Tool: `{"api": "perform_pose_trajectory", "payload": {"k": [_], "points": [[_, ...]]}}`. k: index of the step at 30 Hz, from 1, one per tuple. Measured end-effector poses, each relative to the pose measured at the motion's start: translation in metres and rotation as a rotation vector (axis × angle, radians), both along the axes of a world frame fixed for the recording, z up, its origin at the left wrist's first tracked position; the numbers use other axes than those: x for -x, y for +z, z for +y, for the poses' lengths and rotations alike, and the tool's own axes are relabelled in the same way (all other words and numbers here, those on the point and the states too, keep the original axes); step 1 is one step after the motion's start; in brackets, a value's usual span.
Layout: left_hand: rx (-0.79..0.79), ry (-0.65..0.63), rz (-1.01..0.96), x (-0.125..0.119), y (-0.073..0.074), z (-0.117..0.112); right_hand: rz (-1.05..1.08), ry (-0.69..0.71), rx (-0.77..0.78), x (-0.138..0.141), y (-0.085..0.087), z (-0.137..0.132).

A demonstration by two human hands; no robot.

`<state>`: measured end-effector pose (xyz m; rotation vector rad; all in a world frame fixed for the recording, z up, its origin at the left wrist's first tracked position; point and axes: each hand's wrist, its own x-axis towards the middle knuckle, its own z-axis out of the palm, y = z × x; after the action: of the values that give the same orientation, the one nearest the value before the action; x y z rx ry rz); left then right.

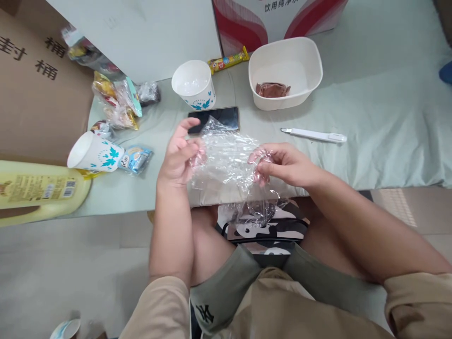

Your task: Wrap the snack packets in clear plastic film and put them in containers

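Observation:
A crumpled sheet of clear plastic film [229,165] is stretched between both my hands above the near edge of a pale green cloth [370,117]. My left hand [178,155] pinches its left side, thumb raised. My right hand [284,165] grips its right side with curled fingers. The film's lower part hangs down over my lap. Just beyond my hands lies a black phone [219,117].
A white bowl [310,52] with a brown wrapped piece inside, an upright paper cup [193,84], a tipped paper cup [93,153], a white pen-like tool [314,135], snack packets [116,101], a yellow bottle [38,188], a cardboard box [31,84] at left.

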<state>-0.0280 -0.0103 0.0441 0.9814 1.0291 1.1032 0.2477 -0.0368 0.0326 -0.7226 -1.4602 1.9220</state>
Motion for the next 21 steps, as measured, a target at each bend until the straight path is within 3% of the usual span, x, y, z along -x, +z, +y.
{"api": "perform_pose_trajectory", "payload": {"k": [3,5,6,9,11,13,16,21], "points": [[-0.116,0.296,-0.258,-0.003,-0.004,0.008,-0.023,-0.005,0.002,0.0,-0.001,0.0],[-0.079,0.439,-0.383,-0.013,-0.01,0.011,-0.064,-0.078,0.021,0.004,-0.004,0.002],[-0.011,0.432,-0.407,-0.02,-0.012,0.01,-0.092,-0.141,0.048,0.007,-0.007,0.003],[0.238,0.073,-0.333,-0.043,-0.016,0.002,-0.204,-0.355,0.159,0.016,-0.013,0.008],[0.26,-0.128,-0.293,-0.054,-0.015,-0.005,-0.274,-0.448,0.203,0.019,-0.017,0.01],[0.218,-0.218,-0.265,-0.059,-0.015,-0.009,-0.324,-0.489,0.182,0.02,-0.018,0.01],[0.196,-0.225,-0.172,-0.059,-0.019,-0.007,-0.389,-0.484,0.094,0.018,-0.018,0.008],[0.304,-0.073,0.048,-0.056,-0.028,0.0,-0.413,-0.448,0.106,0.013,-0.015,0.006]]}}
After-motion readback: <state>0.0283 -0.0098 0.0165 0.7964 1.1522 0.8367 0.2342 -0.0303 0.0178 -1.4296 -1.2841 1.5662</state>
